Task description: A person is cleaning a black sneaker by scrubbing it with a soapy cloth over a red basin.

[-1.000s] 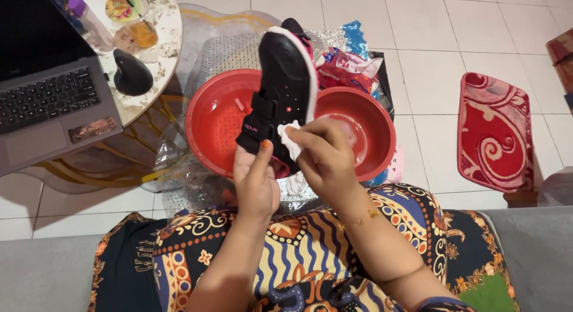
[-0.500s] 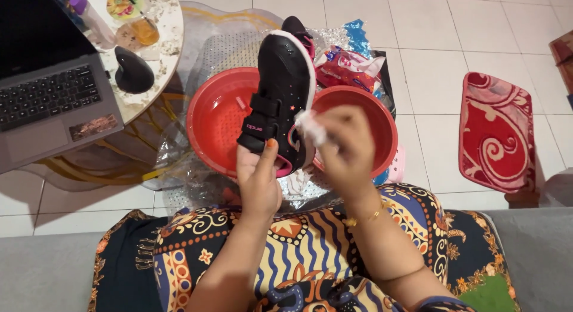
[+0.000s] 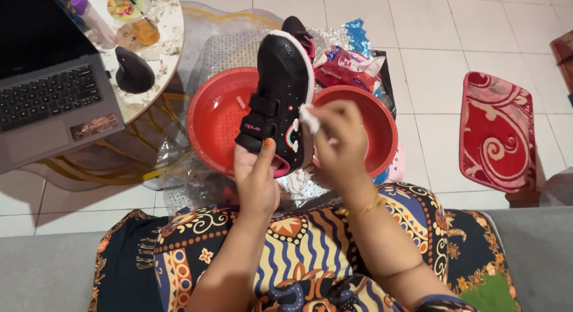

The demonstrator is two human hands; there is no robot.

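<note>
A grey couch edge (image 3: 48, 270) and a patterned, many-coloured garment (image 3: 310, 246) fill the bottom of the view; beyond them lies a white tiled floor (image 3: 441, 61). A round bench (image 3: 161, 43) at upper left carries a laptop (image 3: 48, 103) and a black mouse (image 3: 134, 70). On the floor, two red basins sit on crinkled clear plastic: the left basin (image 3: 215, 121) and the right basin (image 3: 379, 127), touching or nearly so. A red patterned mat (image 3: 498, 130) lies well apart to the right.

A small black shoe (image 3: 277, 91) is held up above the basins, between them. Its long axis runs almost straight away from the person, the toe pointing away and slightly right, the heel toward the body, the strapped upper facing the camera.

The left hand (image 3: 256, 181) is closed around the heel end, thumb laid on the strap. The right hand (image 3: 337, 142) is pinched narrow on a small white wipe (image 3: 309, 118), pressed to the shoe's white sole edge.

For the wiping to go well, the heel should be gripped firmly so the shoe is not twisted, short strokes should be run along the rim, and the shoe should be kept over the basins so that drips are caught.
</note>
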